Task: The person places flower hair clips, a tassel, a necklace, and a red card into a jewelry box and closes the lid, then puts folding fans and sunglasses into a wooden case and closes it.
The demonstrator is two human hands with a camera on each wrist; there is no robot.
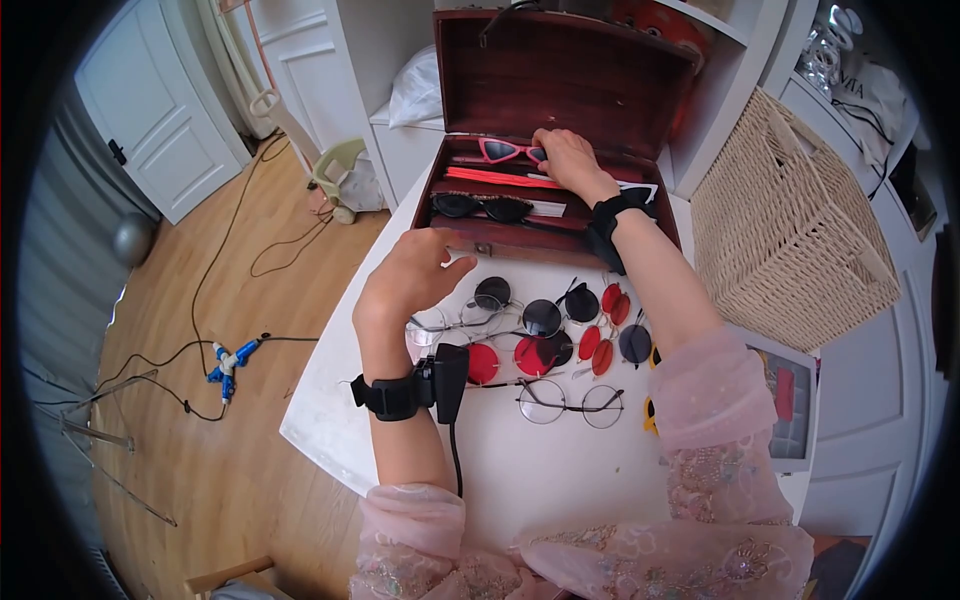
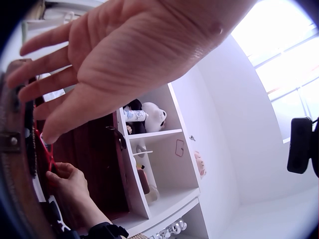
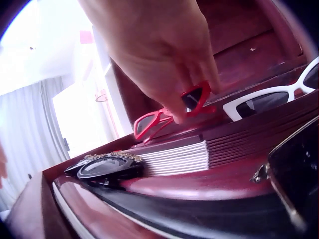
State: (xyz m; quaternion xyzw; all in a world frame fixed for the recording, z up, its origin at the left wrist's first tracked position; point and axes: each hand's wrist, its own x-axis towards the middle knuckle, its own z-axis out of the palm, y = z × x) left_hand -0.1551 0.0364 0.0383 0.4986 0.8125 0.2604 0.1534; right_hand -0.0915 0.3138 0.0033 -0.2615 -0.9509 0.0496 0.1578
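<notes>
My right hand (image 1: 572, 163) pinches a pair of red-framed cat-eye sunglasses (image 3: 149, 121) by one side, low inside an open dark-red wooden box (image 1: 545, 246). In the right wrist view the fingers come down from above onto the frame. Black sunglasses with a decorated rim (image 3: 112, 167) lie nearer the front of the box, and white-framed sunglasses (image 3: 299, 85) are to the right. Over the box's front left edge, my left hand (image 1: 405, 272) hovers with fingers extended; its palm looks bare in the left wrist view.
Several round glasses, some with red lenses (image 1: 483, 363), lie in front of the box on the white table (image 1: 350, 420). Clear round glasses (image 1: 541, 402) are nearest me. A wicker basket (image 1: 790, 225) stands right of the box, and the raised lid (image 1: 560, 75) leans back behind it.
</notes>
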